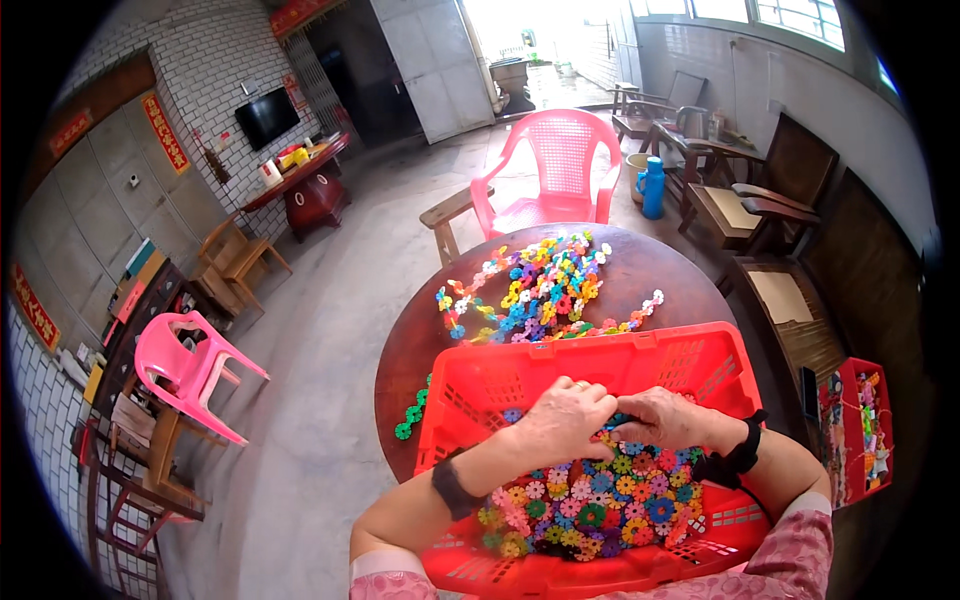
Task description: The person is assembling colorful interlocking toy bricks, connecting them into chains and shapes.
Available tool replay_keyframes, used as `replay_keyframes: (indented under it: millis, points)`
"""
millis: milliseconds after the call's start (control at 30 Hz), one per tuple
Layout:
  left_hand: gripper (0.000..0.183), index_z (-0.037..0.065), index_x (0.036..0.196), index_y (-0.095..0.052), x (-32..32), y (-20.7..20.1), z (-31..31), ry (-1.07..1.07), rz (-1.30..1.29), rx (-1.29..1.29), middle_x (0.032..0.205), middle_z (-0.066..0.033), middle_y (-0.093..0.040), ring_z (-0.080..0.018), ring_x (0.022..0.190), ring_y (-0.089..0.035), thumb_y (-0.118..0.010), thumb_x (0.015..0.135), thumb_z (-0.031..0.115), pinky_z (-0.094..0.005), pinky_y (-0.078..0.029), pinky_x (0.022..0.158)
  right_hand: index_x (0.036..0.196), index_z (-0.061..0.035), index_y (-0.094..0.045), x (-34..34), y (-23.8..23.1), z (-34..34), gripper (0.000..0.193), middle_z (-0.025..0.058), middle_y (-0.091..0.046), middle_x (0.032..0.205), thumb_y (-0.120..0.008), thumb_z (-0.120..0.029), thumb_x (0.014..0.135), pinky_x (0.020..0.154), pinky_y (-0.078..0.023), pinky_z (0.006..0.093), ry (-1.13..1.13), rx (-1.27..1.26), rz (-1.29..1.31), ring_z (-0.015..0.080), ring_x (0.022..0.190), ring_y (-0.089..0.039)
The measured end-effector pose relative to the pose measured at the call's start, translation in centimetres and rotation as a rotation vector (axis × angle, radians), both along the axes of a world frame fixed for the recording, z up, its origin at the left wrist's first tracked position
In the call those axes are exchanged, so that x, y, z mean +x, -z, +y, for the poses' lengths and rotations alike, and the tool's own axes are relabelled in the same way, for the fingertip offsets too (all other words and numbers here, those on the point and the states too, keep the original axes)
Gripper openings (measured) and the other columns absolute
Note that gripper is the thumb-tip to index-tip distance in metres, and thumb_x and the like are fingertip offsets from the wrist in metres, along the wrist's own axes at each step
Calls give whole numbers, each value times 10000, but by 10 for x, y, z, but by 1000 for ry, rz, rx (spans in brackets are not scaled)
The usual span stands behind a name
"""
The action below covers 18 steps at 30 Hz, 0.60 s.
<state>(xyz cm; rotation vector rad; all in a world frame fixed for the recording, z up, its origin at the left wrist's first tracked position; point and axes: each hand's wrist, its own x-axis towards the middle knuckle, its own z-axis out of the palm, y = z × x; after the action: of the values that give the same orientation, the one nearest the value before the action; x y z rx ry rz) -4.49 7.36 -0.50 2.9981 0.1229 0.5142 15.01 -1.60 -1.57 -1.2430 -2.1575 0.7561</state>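
Observation:
My left hand (568, 414) and my right hand (660, 418) meet above a red plastic basket (600, 350), fingertips pinched close together. Whatever sits between the fingers is mostly hidden by them; a bit of blue shows there. Under both hands lies a heap of small flower-shaped plastic linking pieces (592, 515) in many colours, loose in the basket. Beyond the basket, joined chains of the same pieces (540, 285) are piled on a round brown table (408, 345). A green chain (412, 412) lies by the basket's left side.
A pink armchair (555, 165) stands across the table, beside a wooden stool (447, 215). Another pink chair (190, 365) is at the left. Wooden chairs (770, 185), a blue flask (652, 188) and a red box of small items (862, 430) line the right side.

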Motion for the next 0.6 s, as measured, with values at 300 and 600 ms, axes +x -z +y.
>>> replay_keyframes:
  millis: [300,600]
  points:
    - [204,81,773,-584,3,1,-5,122,208,16,772,-53,-621,-237,804,-626,-705,771,245,-369,-464,751,1035,-3,-570,6,4,-2,272,164,-628,750,-591,-247,917,620,-469,411,-125,-253,4,292,692,-639]
    - [300,103,1031,-613,-14,-20,4,-70,188,97,859,-55,-646,-247,892,-645,-679,773,241,-395,-456,781,1008,-13,-574,16,1,2,218,47,-628,717,-592,-218,938,582,-506,273,-109,-552,181,134,626,-616]
